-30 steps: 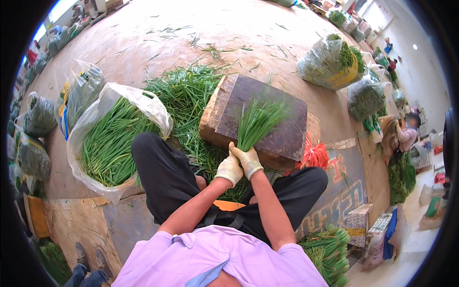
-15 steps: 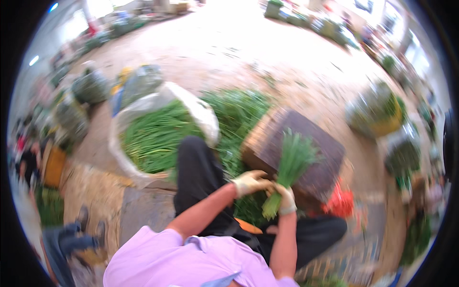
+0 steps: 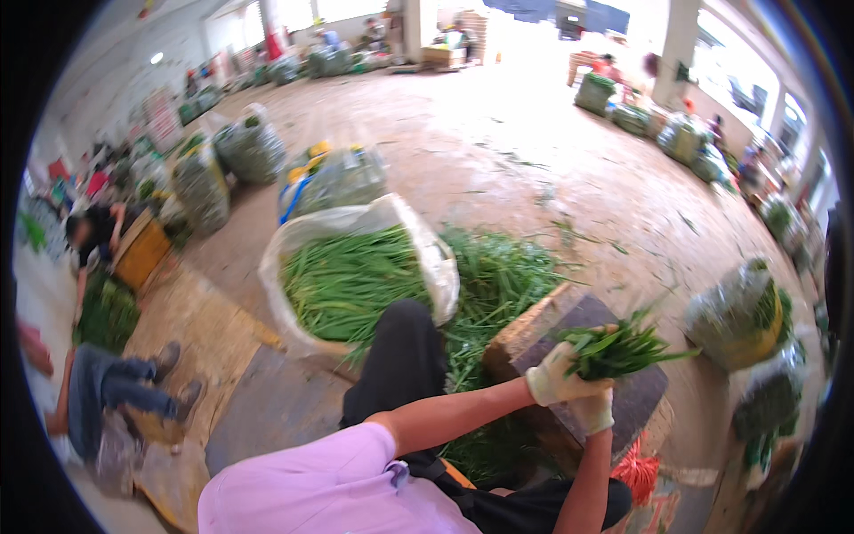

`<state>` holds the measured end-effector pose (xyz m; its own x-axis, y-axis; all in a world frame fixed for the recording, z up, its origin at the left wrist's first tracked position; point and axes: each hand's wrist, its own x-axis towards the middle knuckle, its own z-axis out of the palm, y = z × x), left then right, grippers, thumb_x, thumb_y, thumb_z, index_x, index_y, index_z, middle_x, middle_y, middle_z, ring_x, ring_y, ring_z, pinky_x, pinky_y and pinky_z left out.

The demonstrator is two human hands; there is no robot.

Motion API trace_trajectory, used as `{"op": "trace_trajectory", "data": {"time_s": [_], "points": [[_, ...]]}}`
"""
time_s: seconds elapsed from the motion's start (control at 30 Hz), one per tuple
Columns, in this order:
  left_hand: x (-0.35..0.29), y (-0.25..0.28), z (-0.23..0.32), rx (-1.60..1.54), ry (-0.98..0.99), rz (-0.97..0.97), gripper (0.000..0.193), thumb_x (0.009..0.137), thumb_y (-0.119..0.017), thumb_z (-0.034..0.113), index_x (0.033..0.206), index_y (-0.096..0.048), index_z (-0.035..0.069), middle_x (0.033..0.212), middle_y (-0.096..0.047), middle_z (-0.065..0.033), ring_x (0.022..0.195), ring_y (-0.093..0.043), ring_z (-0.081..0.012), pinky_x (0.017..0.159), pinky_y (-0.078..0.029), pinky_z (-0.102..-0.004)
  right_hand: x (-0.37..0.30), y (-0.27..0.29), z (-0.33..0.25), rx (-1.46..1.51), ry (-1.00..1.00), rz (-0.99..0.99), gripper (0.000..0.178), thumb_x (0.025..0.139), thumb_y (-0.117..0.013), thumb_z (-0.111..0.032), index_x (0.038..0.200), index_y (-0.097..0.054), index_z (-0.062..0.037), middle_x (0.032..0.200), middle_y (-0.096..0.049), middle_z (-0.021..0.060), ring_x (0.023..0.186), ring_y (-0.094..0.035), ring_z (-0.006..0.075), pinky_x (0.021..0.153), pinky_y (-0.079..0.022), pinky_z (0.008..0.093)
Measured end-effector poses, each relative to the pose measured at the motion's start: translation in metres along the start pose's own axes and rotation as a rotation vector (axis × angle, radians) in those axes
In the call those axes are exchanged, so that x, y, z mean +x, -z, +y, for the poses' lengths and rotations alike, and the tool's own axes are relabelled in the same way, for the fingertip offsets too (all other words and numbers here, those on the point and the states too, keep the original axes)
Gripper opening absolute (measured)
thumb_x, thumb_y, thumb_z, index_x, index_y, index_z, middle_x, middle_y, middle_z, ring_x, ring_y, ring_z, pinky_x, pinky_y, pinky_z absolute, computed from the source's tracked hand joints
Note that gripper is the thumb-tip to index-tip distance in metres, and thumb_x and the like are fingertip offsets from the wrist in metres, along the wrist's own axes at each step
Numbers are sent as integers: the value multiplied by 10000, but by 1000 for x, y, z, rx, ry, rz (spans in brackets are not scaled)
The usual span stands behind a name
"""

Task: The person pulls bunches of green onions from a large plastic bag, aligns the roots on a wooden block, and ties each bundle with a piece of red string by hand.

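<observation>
Over the dark-topped block (image 3: 583, 325), a bunch of chives (image 3: 623, 349) is gripped with its leaf tips pointing right. My left hand (image 3: 560, 374), in a pale glove, reaches across and closes round the bunch. Just below it, my gloved right hand (image 3: 593, 411) is also closed at the bunch, its fingers partly hidden behind the left hand. Loose greens (image 3: 498, 276) lie heaped between the block and a white sack (image 3: 418, 209). Long chives (image 3: 351, 280) fill the open sack, beyond my raised knee.
Red ties (image 3: 636, 472) lie below the block. Stuffed clear bags stand at the right (image 3: 743, 316) and beyond the sack (image 3: 338, 182). At the left, a person's legs in jeans (image 3: 124, 383) rest near a flat board (image 3: 205, 311); another person (image 3: 93, 236) bends beside a wooden box (image 3: 142, 247).
The bunch has gone from pointing away from me to pointing right, and sits farther out over the block. My left hand has moved from beside it to gripping it. The view has shifted.
</observation>
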<state>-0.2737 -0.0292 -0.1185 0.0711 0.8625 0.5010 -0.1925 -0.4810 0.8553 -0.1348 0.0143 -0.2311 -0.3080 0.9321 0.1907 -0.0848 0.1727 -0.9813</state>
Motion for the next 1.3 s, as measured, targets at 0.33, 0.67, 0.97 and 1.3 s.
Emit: {"op": "trace_trajectory", "data": {"time_s": [0.33, 0.67, 0.97, 1.3], "points": [[6, -22, -105, 545, -48, 133, 607, 838, -749, 314, 1356, -547, 68, 1303, -618, -127, 1222, -561, -296, 1111, -373, -437, 31, 18, 42, 1098, -254, 49, 392, 1058, -412, -352, 1289, -593, -92, 1326, -619, 96, 1210, -574, 221, 1053, -460, 404], [33, 30, -46, -127, 410, -212, 954, 750, -873, 195, 1505, -324, -4, 1392, -535, -158, 1270, -507, -236, 1088, -399, -405, 25, 26, -55, -73, 158, -110, 300, 942, -590, -124, 1210, -563, 8, 1071, -668, 68, 935, -648, 184, 861, -524, 330], [-34, 91, -46, -527, 720, -318, 922, 814, -787, 306, 1519, -287, -14, 1404, -521, -201, 1313, -499, -313, 1050, -458, -478, -15, -14, -77, 442, -322, -497, 309, 794, -654, -125, 1054, -587, 26, 862, -664, 156, 768, -691, 288, 715, -571, 409], [-32, 74, -24, -821, 601, 104, 182, 857, -592, 49, 1038, -584, 27, 905, -676, -117, 969, -682, -314, 1030, -492, -538, -79, -45, -50, -92, -365, -512, 489, 825, -728, -357, 1127, -638, 16, 972, -716, 125, 839, -687, 209, 782, -550, 333]]}}
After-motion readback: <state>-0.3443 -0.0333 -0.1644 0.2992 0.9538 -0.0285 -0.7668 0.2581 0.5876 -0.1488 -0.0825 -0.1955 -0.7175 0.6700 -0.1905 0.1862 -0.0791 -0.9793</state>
